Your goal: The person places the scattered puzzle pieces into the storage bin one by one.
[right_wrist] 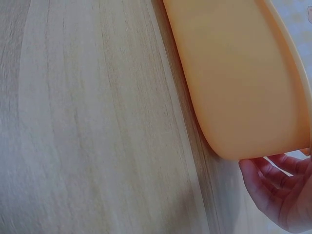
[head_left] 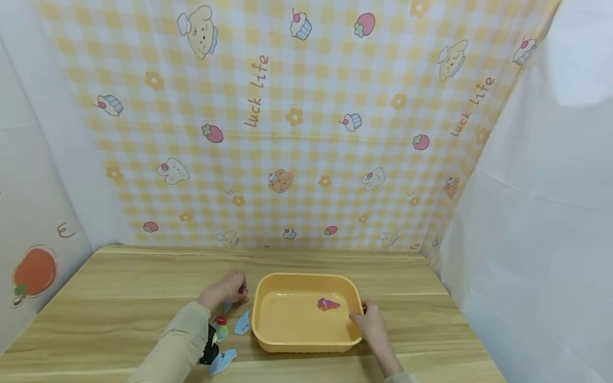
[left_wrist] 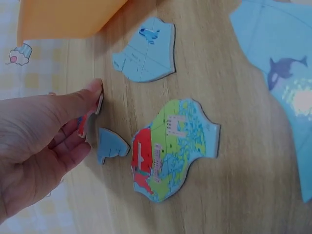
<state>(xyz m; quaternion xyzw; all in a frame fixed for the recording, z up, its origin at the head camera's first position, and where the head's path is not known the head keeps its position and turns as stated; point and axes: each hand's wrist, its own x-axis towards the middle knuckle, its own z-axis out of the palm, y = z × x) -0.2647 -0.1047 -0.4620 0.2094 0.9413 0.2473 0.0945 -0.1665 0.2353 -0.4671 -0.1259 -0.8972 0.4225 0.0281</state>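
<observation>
My left hand pinches a small red puzzle piece between thumb and fingers, left of the yellow plastic bin. Just below that hand lies a small blue puzzle piece. Beside it is a red, green and blue map puzzle piece. A light blue piece with a small whale lies close to the bin. My right hand holds the bin's right side, thumb over the rim and fingers outside. Inside the bin lies a red and purple puzzle piece.
A larger light blue piece with an orca lies nearer the front on the left. Wooden tabletop extends right of the bin. A yellow checked cloth hangs behind the table, with white sheets at the sides.
</observation>
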